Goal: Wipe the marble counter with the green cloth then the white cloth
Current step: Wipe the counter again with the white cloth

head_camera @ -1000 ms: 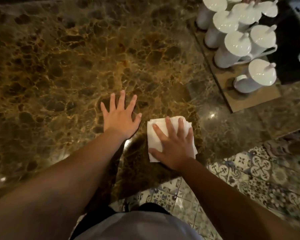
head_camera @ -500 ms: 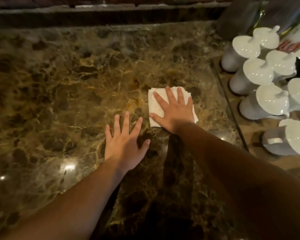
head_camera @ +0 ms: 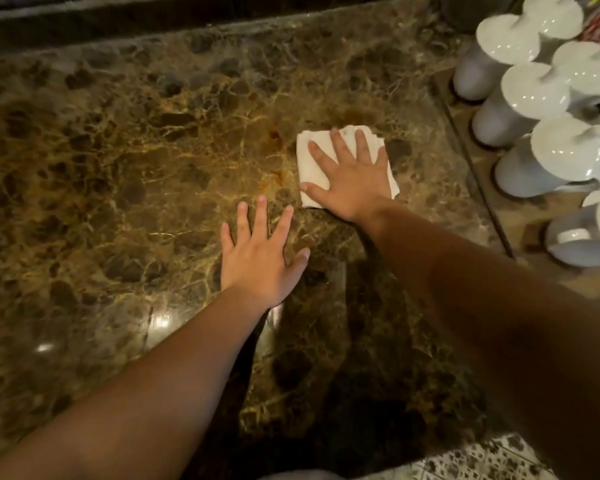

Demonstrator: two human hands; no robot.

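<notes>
Head view: I see right hand (head_camera: 352,180), fingers spread, pressing cloth (head_camera: 312,168) on counter (head_camera: 118,150); left hand (head_camera: 260,258) splayed, bare. Jugs (head_camera: 534,161) near, perhaps lidded: a wide stroke could knock them.

Both arms are bare from the fingers up to where they leave the frame, with no sleeve edge visible on either forearm. The left hand (head_camera: 260,258) shows five fingers with short, pale nails and no ring. The right hand (head_camera: 352,181) also carries no ring, and its nails are short. Neither wrist wears a watch or band. At the bottom centre of the frame a thin strip of light grey shows, too small to tell what it is.
</notes>
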